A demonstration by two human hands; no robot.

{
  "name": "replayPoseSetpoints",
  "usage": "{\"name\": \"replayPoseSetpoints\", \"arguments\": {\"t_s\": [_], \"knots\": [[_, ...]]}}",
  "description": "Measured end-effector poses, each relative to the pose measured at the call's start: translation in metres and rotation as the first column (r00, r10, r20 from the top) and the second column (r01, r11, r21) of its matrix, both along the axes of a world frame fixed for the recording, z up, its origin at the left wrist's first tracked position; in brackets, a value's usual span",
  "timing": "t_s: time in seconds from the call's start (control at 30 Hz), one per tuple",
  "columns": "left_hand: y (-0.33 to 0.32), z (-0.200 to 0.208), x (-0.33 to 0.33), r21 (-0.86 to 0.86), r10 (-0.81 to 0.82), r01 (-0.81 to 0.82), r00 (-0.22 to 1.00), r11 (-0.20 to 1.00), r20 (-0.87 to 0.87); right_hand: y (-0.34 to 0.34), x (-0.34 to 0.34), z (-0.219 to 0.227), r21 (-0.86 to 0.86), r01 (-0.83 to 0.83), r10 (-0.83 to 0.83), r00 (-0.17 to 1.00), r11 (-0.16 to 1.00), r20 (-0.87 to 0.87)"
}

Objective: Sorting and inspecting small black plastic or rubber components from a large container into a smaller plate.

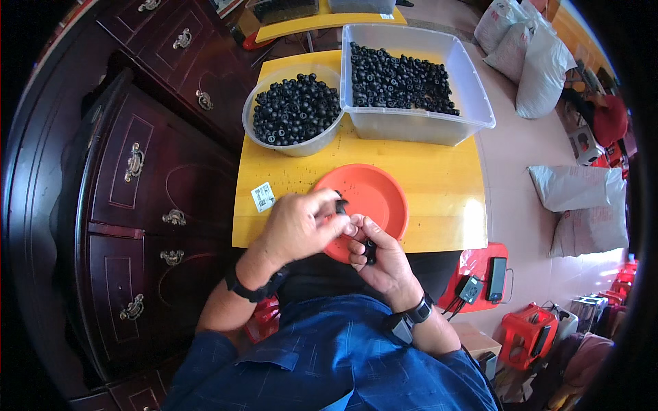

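Observation:
Over the orange bowl (381,192), my left hand (293,225) pinches a small black plastic part (341,205) between thumb and fingers. My right hand (387,266) is close beside it, its thumb and fingertips meeting the left fingertips. Several small black pieces (370,252) sit in the curled fingers of the right hand. Small dark specks lie inside the bowl. Beyond it stand a round translucent tub (252,130) of rounded black parts (295,109) and a rectangular clear bin (418,127) of black ring-like parts (397,79).
All this rests on a yellow table (445,171) with a white label (262,196). A dark wooden cabinet (123,171) flanks the left. A red stool (473,264) carrying small black devices is at the right. White sacks (541,72) lie on the floor farther right.

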State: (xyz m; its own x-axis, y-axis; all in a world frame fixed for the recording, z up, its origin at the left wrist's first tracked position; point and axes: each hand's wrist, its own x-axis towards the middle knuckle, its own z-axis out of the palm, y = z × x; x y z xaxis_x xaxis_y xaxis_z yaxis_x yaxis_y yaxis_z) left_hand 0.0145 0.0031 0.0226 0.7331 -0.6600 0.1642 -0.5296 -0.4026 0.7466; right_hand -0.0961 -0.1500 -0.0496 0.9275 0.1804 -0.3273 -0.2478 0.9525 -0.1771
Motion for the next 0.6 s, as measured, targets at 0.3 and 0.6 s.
{"name": "replayPoseSetpoints", "arguments": {"t_s": [0.3, 0.6], "knots": [[-0.005, 0.027, 0.038, -0.186, 0.236, -0.187, 0.928, 0.965, 0.289, -0.008, 0.001, 0.009, 0.118, 0.081, -0.074, 0.995, 0.990, -0.060], [-0.011, -0.010, -0.047, 0.175, -0.123, 0.110, 0.990, 0.979, 0.068, -0.005, 0.002, 0.003, 0.129, 0.076, -0.082, 0.996, 0.989, 0.043]]}}
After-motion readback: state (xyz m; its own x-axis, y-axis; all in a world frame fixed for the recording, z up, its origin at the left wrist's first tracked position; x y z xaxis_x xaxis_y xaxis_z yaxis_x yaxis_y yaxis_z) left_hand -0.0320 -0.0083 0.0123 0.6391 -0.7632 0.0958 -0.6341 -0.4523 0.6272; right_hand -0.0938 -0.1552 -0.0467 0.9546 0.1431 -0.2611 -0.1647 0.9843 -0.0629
